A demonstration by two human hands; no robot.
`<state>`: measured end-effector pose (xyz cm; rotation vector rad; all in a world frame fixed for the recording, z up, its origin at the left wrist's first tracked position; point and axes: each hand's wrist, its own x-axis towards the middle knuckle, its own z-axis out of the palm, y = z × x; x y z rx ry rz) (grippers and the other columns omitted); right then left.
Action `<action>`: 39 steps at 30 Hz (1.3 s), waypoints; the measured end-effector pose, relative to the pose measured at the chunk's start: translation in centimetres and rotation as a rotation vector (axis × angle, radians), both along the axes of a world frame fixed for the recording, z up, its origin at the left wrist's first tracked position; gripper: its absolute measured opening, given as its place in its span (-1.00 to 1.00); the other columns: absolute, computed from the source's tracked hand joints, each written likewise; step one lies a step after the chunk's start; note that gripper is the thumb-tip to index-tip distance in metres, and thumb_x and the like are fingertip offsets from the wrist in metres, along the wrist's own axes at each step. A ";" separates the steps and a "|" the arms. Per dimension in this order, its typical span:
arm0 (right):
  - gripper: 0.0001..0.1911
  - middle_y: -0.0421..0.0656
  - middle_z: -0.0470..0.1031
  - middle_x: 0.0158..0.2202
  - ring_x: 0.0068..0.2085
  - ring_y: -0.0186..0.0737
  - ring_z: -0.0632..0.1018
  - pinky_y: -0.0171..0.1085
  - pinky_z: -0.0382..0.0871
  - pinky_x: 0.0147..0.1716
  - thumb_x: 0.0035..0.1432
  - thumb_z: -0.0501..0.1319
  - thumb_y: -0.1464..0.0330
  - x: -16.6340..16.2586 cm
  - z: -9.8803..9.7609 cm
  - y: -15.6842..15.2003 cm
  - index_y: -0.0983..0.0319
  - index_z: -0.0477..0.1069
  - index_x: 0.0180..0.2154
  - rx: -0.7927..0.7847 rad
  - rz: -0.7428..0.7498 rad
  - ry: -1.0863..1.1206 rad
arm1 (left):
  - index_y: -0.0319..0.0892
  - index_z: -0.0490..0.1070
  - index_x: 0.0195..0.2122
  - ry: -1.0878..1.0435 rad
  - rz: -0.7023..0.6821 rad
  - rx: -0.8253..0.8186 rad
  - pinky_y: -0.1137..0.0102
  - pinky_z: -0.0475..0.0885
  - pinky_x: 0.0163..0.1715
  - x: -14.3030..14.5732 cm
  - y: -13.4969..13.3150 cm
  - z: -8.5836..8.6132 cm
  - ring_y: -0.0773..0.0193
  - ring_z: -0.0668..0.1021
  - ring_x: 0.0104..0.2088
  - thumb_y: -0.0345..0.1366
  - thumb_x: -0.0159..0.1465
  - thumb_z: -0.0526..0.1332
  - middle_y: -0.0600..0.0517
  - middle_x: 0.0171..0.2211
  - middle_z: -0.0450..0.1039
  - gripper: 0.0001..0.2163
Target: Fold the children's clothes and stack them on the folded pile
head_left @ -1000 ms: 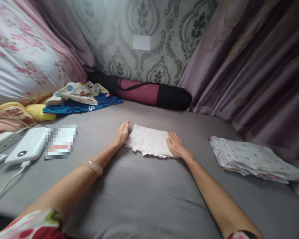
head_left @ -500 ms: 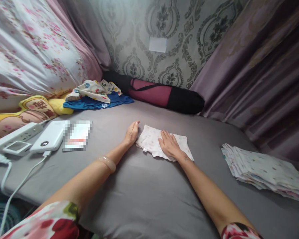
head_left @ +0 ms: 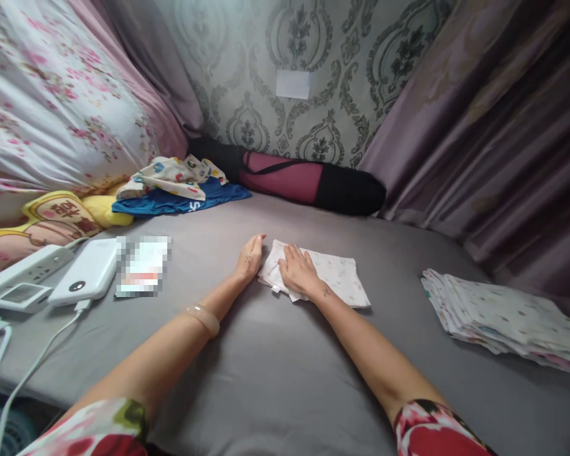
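Observation:
A white folded cloth garment (head_left: 339, 275) with a faint print lies flat on the grey bed sheet (head_left: 285, 367), a small white tag showing at its near left edge. My right hand (head_left: 298, 269) rests palm down on the left part of this garment, fingers stretched out and a little apart. Just beside the garment's left edge, my left hand (head_left: 249, 259) stands on its side on the sheet, holding nothing; its fingers look extended, partly hidden behind the thumb side. A pale bangle (head_left: 204, 321) is on the left wrist.
To the right lies a stack of folded printed cloths (head_left: 508, 313). On the left are a white power bank (head_left: 85, 272), a power strip (head_left: 28, 272) with cables, and a pixelated flat item (head_left: 143, 266). Clothes (head_left: 175, 190), a yellow plush (head_left: 61, 212) and a long black-and-maroon bag (head_left: 285, 177) lie farther back.
My right hand has slid left across the garment, from its middle to its left part. My left hand has stayed by the left edge. The camera view has shifted slightly.

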<state>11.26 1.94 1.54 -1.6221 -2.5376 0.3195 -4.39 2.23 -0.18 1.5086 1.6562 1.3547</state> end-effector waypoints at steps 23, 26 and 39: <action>-0.41 0.03 -0.03 0.36 0.37 -0.09 -0.05 -0.04 -0.35 0.31 0.35 -0.16 0.24 5.7 0.4 -3.1 0.41 0.04 0.30 0.107 0.059 0.022 | -0.28 0.35 0.03 0.389 -0.210 0.153 0.22 0.34 0.07 0.4 0.0 -1.1 0.10 0.48 0.00 -0.16 0.22 0.11 -0.18 0.01 0.44 -0.59; -0.40 0.03 -0.02 0.36 0.36 -0.09 -0.03 -0.05 -0.28 0.30 0.35 -0.16 0.22 5.7 -0.5 -3.6 0.39 0.04 0.30 0.102 0.039 0.001 | -0.27 0.35 0.02 0.463 -0.215 0.168 0.23 0.35 0.05 0.3 0.2 -1.5 0.10 0.49 -0.01 -0.17 0.23 0.10 -0.18 -0.01 0.45 -0.61; -0.39 0.07 -0.07 0.37 0.37 -0.02 -0.07 0.01 -0.33 0.30 0.36 -0.17 0.19 10.3 1.1 -3.1 0.40 0.03 0.31 0.080 -0.184 -0.027 | -0.34 0.26 0.16 1.076 -0.308 0.162 0.12 -0.05 0.28 3.8 -2.8 1.6 -0.01 0.12 0.32 -0.13 0.38 -0.09 -0.26 0.26 0.17 -0.54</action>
